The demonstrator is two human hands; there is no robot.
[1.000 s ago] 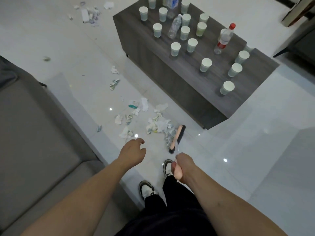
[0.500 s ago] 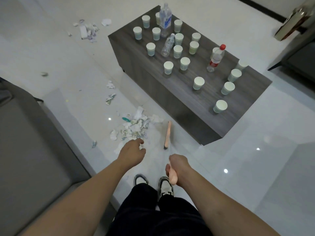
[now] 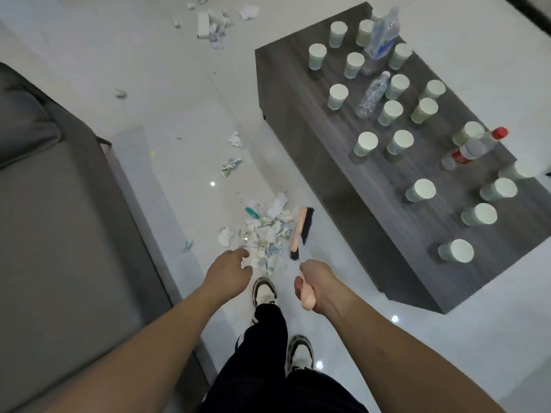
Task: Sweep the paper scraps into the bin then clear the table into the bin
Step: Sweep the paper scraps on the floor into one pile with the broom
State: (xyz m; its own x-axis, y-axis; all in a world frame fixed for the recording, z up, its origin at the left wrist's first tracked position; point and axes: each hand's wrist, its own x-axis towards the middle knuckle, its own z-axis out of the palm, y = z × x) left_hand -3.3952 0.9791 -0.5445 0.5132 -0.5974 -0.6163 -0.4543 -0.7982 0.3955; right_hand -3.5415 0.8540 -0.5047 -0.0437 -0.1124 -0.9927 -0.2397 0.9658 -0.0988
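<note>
The broom head [image 3: 301, 232] is now set at the right edge of the gathered paper scraps [image 3: 264, 231], bristles showing again; its pink handle is gripped by the right hand [image 3: 316, 283]; the left hand [image 3: 231, 271] is held loose and empty (no bin visible); sweeping is judged far from finished.

Broom [image 3: 301, 231] ahead of the right hand [image 3: 317, 283]: peach-pink back and handle, black bristles. Scrap pile [image 3: 264, 231] ahead of the left hand [image 3: 229, 271] — white with green-blue print, one teal piece. Table [image 3: 351, 186] right of the hands: dark grey woodgrain. Cups [image 3: 366, 143] pale green. One bottle [image 3: 474, 149] has a red cap and label — another [image 3: 383, 35] a blue label. Sofa [image 3: 53, 210] grey, floor [image 3: 167, 84] glossy white.
</note>
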